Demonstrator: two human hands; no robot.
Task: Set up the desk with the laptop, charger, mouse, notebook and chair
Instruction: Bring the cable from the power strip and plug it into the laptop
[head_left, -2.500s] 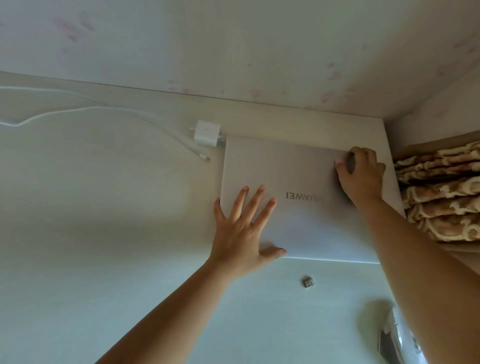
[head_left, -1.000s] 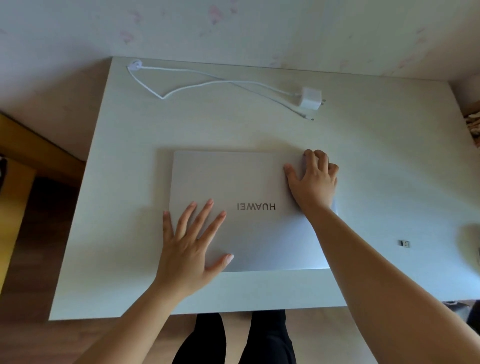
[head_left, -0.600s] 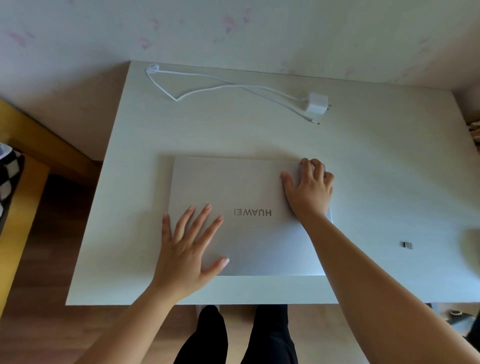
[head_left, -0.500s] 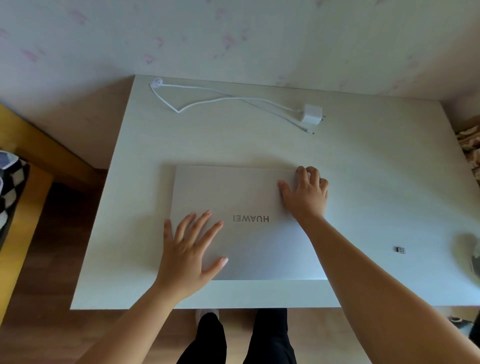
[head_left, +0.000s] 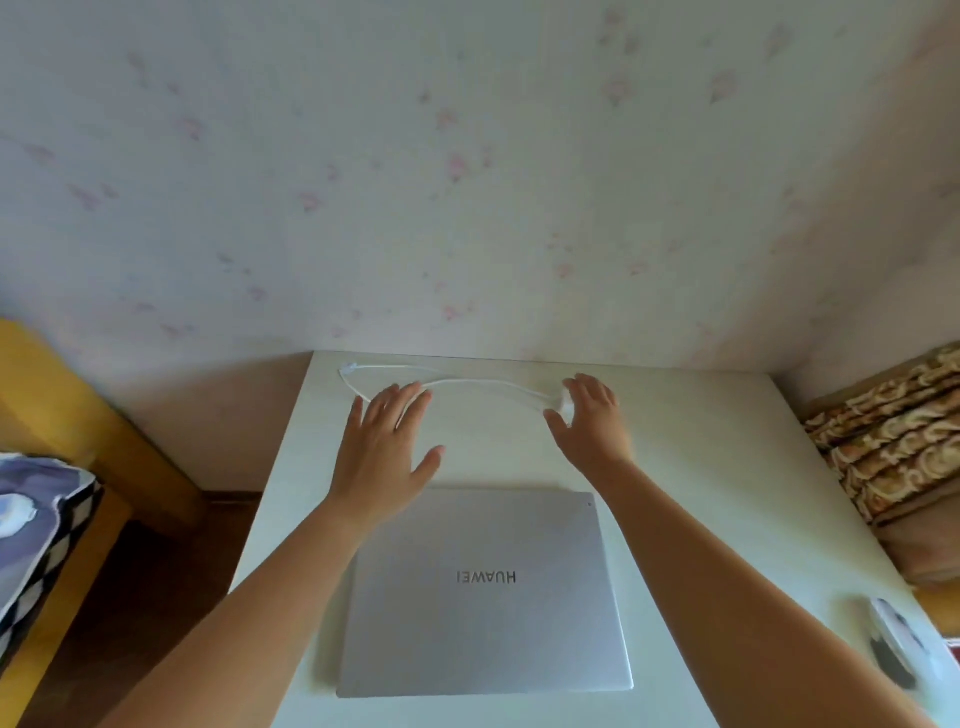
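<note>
Two hands, left hand (head_left: 387, 447) spread, right hand (head_left: 589, 421) spread over white charger (head_left: 566, 407), silver laptop (head_left: 485, 592) (lid closed).

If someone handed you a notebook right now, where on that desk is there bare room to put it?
Bare desk lies right of the laptop, bounded by the far wall and the mouse near the right corner. A narrower strip runs left of the laptop. The far edge is crowded: the charger cable, the left hand and the right hand at the charger plug.
</note>
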